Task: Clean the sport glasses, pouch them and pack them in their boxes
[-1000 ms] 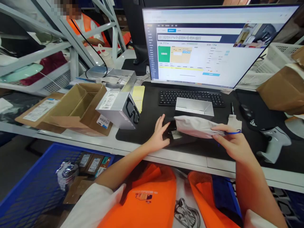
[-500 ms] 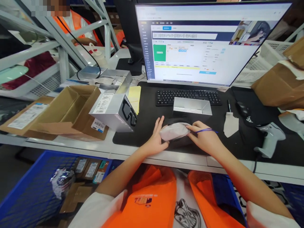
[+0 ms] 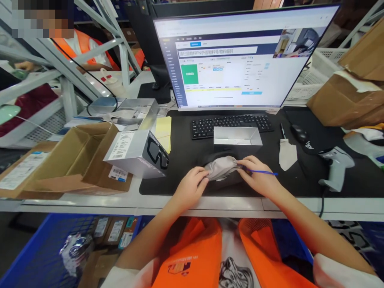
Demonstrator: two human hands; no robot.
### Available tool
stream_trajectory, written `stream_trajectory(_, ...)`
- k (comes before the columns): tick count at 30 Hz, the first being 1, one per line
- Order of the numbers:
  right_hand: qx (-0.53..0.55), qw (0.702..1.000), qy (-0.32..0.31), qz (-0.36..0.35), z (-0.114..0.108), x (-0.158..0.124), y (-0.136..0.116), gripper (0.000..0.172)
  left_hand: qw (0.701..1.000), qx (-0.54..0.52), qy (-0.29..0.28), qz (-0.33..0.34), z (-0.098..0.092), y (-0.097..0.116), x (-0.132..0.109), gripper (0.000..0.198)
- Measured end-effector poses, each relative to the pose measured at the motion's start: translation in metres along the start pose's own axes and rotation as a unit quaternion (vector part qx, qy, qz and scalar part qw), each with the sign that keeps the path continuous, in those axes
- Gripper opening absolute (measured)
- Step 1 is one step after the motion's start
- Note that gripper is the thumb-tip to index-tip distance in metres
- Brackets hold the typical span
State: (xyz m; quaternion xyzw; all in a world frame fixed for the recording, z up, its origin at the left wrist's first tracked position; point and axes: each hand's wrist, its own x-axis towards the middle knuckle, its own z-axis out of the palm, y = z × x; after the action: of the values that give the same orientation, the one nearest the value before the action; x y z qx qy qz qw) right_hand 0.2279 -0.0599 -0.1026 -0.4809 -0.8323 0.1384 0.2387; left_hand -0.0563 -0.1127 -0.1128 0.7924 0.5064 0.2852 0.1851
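Observation:
Between my hands, low over the black desk mat, is a light grey soft cloth pouch (image 3: 222, 167) with a rounded, bulging shape. What it contains, if anything, is hidden. My left hand (image 3: 192, 185) is closed on the pouch's left end, thumb and fingers pinching the fabric. At the right end my right hand (image 3: 255, 173) grips the edge with thumb and fingertips. A thin blue strip or stick (image 3: 264, 172) lies across the back of that hand. Just beyond the pouch stands an open silver box part (image 3: 237, 138). To the left is a silver box (image 3: 136, 154) with a goggles picture.
Open brown carton (image 3: 87, 160) at the left; yellow papers (image 3: 163, 132) beside the silver box. Behind are a keyboard (image 3: 231, 124) and monitor (image 3: 222, 72). On the right lie a mouse (image 3: 299, 134) and a barcode scanner (image 3: 337, 168). Blue crate (image 3: 39, 248) below; another person sits back left.
My left hand has gone from spread fingers beside the pouch to pinching its end. The pouch looks more crumpled and tilted. The head view has shifted slightly.

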Motion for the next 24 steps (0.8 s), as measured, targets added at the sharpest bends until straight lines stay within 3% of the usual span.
stream_trajectory(6, -0.026, 0.999, -0.018, -0.042, 0.002, -0.002, -0.009, 0.040, 0.987, 0.113, -0.107, -0.045, -0.011, 0.010, 0.018, 0.047)
stream_trajectory(11, -0.029, 0.997, -0.066, -0.022, 0.001, 0.007, -0.008, 0.042, 0.970, 0.180, -0.153, -0.047, -0.011, 0.011, 0.033, 0.041)
stream_trajectory(16, 0.010, 0.995, -0.099, 0.012, -0.005, 0.020, -0.003, 0.040, 0.960, 0.267, -0.082, -0.015, -0.007, 0.012, 0.050, 0.039)
stream_trajectory(20, 0.030, 0.988, -0.147, 0.018, -0.008, 0.030, -0.002, 0.038, 0.979, 0.197, 0.043, 0.036, -0.007, 0.005, 0.073, 0.036)
stream_trajectory(22, 0.051, 0.987, -0.153, 0.017, -0.007, 0.032, 0.000, 0.035, 0.992, 0.111, 0.042, 0.051, -0.008, -0.006, 0.081, 0.027)
stream_trajectory(24, 0.078, 0.989, -0.127, 0.013, -0.006, 0.032, 0.006, 0.033, 0.999, 0.027, 0.003, 0.034, -0.008, -0.019, 0.084, 0.030)
